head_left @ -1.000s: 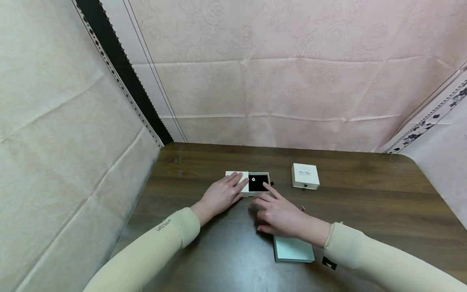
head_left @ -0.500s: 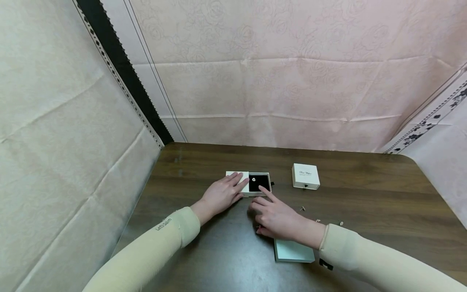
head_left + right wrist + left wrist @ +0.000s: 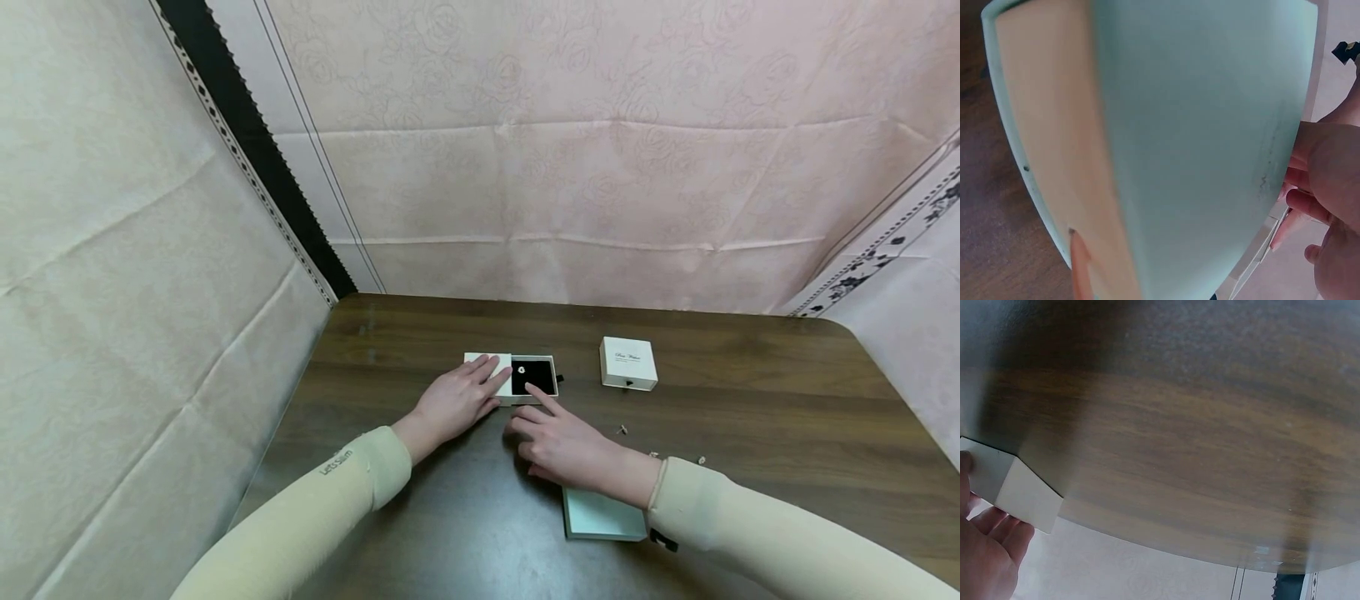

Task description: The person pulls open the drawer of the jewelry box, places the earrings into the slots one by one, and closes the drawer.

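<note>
In the head view my left hand (image 3: 456, 395) holds a white jewelry box (image 3: 487, 398) near the table's middle, fingers across its sleeve. The left wrist view shows the thumb on one side of that white box (image 3: 1029, 495). Its drawer sticks out to the right, with a black pad (image 3: 534, 375) and a small shiny stud (image 3: 521, 370) on it. My right hand (image 3: 566, 450) has its index finger stretched to the drawer's near edge, the other fingers bent; I see nothing held in it. A pale green flat box (image 3: 603, 515) lies below the right wrist, large in the right wrist view.
Farther right stands a second white box (image 3: 628, 363), shut, with lettering on top. Small studs (image 3: 622, 430) lie on the wooden table (image 3: 420, 533) near the right forearm. Cloth hangings (image 3: 570, 208) border the table at the back and sides.
My right hand has slid a little to the left, its index finger moving along the drawer toward the left and nearer edge. Studs by the right sleeve have come into view. The left hand stays put.
</note>
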`<state>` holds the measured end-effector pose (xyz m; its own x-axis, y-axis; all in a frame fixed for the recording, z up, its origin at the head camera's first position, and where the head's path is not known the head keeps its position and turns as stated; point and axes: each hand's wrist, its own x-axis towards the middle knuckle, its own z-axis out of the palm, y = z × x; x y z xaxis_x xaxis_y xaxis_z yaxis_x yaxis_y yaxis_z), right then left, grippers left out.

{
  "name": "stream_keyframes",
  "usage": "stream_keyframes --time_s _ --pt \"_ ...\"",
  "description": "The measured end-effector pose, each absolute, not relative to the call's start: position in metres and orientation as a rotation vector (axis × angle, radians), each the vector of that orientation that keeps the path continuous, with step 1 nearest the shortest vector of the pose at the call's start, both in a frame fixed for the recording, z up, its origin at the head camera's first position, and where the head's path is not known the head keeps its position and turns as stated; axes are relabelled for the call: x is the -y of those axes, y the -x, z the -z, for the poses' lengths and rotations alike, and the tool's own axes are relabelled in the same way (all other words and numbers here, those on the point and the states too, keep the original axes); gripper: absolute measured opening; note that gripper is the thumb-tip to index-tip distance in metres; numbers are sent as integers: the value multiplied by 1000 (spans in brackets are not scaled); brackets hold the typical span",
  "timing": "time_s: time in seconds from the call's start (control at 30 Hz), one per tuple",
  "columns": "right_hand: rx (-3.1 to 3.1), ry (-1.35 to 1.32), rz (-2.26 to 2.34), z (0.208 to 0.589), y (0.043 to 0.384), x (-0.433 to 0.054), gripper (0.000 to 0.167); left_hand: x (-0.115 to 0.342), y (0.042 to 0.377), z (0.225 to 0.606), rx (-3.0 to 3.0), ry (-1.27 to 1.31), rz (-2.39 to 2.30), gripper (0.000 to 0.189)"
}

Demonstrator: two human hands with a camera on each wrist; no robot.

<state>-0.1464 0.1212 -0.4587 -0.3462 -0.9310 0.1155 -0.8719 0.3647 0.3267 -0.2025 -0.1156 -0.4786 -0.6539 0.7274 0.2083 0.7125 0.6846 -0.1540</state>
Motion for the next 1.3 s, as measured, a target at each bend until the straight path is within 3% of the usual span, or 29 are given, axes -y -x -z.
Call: stream_keyframes --time_s 0.73,0.9,1.3 --pt "2420 -1626 71 459 154 -125 25 114 202 479 2619 1156 -79 53" --pt "2439 -1623 -58 453 158 -135 19 115 201 478 2636 1155 -77 53" --pt "2351 -1774 -80 459 162 -129 15 116 200 476 2687 1154 -86 54"
